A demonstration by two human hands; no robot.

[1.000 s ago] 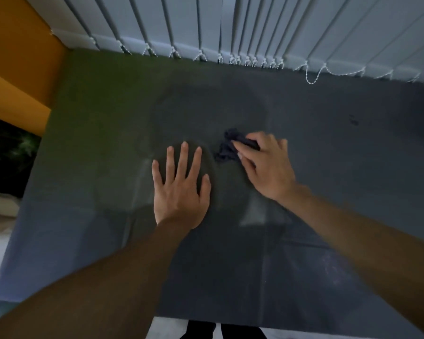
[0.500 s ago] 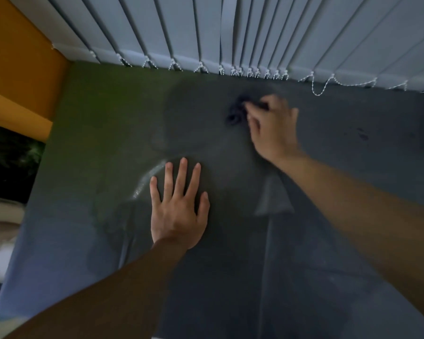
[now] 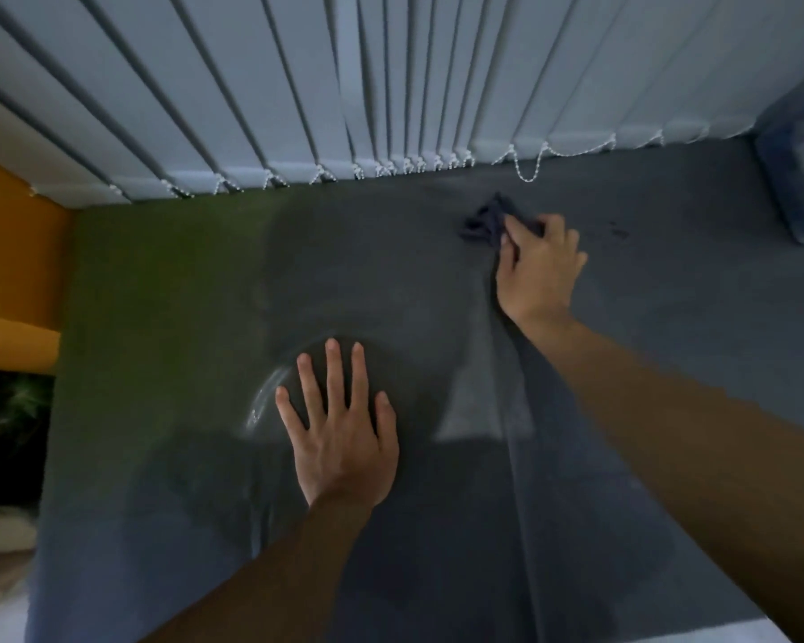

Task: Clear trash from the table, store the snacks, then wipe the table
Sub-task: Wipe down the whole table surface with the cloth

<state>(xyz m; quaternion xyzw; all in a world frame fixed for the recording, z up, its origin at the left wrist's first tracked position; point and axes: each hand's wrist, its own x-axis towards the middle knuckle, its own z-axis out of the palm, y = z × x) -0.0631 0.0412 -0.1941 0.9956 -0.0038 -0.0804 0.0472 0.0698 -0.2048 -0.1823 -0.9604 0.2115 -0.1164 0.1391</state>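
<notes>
The dark grey table (image 3: 182, 280) fills the view in dim light. My right hand (image 3: 537, 271) presses a crumpled dark blue cloth (image 3: 483, 222) onto the tabletop near the far edge, right of centre; part of the cloth is hidden under the fingers. My left hand (image 3: 340, 424) lies flat on the table nearer to me, palm down, fingers spread, holding nothing. A few small dark specks (image 3: 618, 232) mark the surface just right of the cloth.
White vertical blinds (image 3: 391, 85) with a bead chain hang along the table's far edge. A bluish plastic-wrapped bundle (image 3: 799, 178) sits at the far right corner. An orange wall (image 3: 15, 271) borders the left side.
My right hand has swept the cloth from the table's middle up to the far edge and then rightward. My left hand has stayed flat in place.
</notes>
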